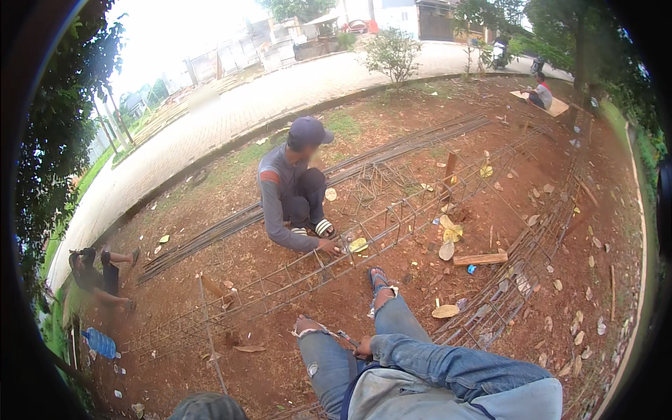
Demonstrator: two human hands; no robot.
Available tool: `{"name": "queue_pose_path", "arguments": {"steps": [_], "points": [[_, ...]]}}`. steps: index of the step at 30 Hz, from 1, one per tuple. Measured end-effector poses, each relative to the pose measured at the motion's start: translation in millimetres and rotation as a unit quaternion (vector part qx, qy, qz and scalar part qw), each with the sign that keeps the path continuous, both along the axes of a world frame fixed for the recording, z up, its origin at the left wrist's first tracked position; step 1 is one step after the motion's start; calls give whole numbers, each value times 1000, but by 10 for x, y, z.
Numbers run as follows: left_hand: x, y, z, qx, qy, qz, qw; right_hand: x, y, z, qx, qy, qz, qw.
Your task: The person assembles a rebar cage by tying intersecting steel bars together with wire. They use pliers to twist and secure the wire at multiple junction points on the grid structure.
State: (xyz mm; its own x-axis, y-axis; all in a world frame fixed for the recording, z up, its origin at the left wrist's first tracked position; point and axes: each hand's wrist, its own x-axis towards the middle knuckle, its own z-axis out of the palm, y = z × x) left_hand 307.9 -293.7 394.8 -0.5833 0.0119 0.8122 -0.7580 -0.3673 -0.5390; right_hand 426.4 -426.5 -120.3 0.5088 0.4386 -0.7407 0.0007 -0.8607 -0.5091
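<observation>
My right hand (365,346) rests near my lap, its arm in a faded denim sleeve. Its fingers are closed round a slim dark hand tool (346,337), whose kind is too small to make out. I cannot see my left hand. Ahead of my knees a long rebar cage (294,274) of thin rods and square ties runs from lower left to upper right. Across it squats a co-worker (290,185) in a grey shirt and dark cap, with a hand (330,246) at the cage's rods.
Loose steel rods (231,231) and bent stirrups (378,185) lie behind the co-worker. Another rebar cage (511,280) is at right, near a wood piece (480,259). Wooden stakes (449,171) stand upright. A blue water bottle (100,343) and another person (101,276) are at left.
</observation>
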Motion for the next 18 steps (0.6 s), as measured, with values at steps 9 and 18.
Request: {"name": "queue_pose_path", "arguments": {"steps": [9,18], "points": [[920,220,-3561,-339,770,-10,541,228,3,7,26,111,-163,980],[1505,157,-5322,-398,875,-233,146,267,-46,47,164,-41,-123,978]]}}
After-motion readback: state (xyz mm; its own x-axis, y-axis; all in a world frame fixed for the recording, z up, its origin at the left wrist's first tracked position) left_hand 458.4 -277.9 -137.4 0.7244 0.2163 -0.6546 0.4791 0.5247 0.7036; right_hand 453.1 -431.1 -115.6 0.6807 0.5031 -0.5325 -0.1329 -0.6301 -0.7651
